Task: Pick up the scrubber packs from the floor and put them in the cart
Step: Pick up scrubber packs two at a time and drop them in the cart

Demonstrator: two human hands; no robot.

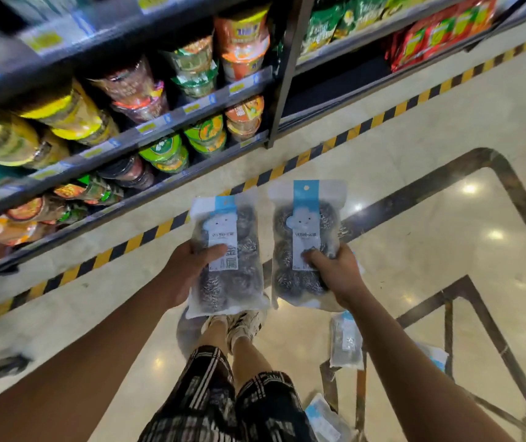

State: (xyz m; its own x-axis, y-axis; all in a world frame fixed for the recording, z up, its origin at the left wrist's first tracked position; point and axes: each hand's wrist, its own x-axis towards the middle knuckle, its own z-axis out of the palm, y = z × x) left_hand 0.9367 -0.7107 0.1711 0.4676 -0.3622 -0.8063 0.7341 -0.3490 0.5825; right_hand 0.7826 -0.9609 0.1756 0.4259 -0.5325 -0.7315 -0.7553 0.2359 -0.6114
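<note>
Head view, looking straight down the person's arms: each hand holds one scrubber pack out in front, side by side above the floor. The left hand (pixel 188 269) grips the left scrubber pack (pixel 228 260) along its left edge, thumb curled across the front over the printed label, the other fingers hidden behind the bag. The right hand (pixel 335 272) grips the right scrubber pack (pixel 306 244) from its lower right side, thumb pressed on the front near the label's bottom, fingers wrapped behind. Both packs are frosted bags with a blue header strip and steel-wool balls showing through; they stand nearly upright, just apart from each other.

Below them are the person's sneakers (pixel 242 323) and checked shorts (pixel 223 400). More packs lie on the pale marble floor (pixel 446 129) to the right of the legs: one (pixel 346 341) near the right forearm, another (pixel 322 419) at the bottom edge. A yellow-and-black striped tape (pixel 366 124) runs along the foot of dark shelves (pixel 166 118) stacked with instant noodle cups (pixel 166 151). No cart can be made out.
</note>
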